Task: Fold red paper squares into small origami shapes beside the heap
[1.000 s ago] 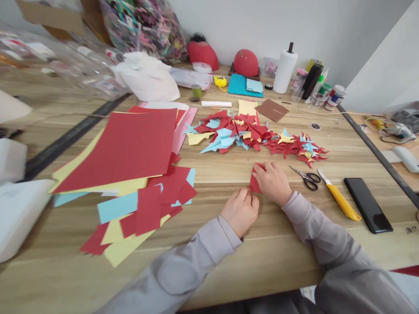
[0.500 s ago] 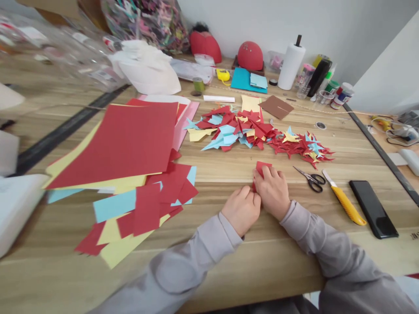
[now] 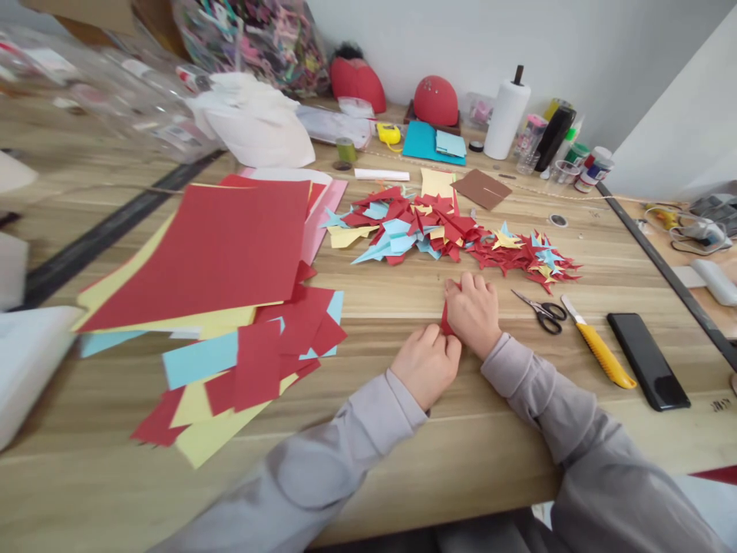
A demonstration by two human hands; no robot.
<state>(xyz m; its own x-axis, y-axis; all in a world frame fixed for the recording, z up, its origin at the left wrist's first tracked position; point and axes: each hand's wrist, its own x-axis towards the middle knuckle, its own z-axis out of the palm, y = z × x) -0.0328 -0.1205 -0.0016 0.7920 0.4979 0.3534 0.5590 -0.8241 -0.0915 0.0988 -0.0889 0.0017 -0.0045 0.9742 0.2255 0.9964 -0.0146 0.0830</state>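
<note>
A small piece of red paper [image 3: 446, 320] lies on the wooden table, mostly covered by my hands. My left hand [image 3: 427, 364] is closed at its near end, fingers curled on the paper. My right hand [image 3: 473, 313] bends over the paper's far end, its fingers pressed down on it. The fold in the paper is hidden beneath my fingers. Beyond my hands lies a heap of folded red, blue and yellow paper pieces [image 3: 397, 230], with pointed paper stars [image 3: 527, 255] to its right.
Black scissors [image 3: 544, 313], a yellow utility knife [image 3: 602, 349] and a black phone [image 3: 649, 361] lie to the right. At left are large red sheets [image 3: 230, 246] and cut paper strips [image 3: 259, 365]. A paper roll [image 3: 507, 119] stands at the back.
My right hand has slid toward the far end of the red paper and now covers the part that stuck out there. My left hand stays nearly in place. The view has shifted slightly.
</note>
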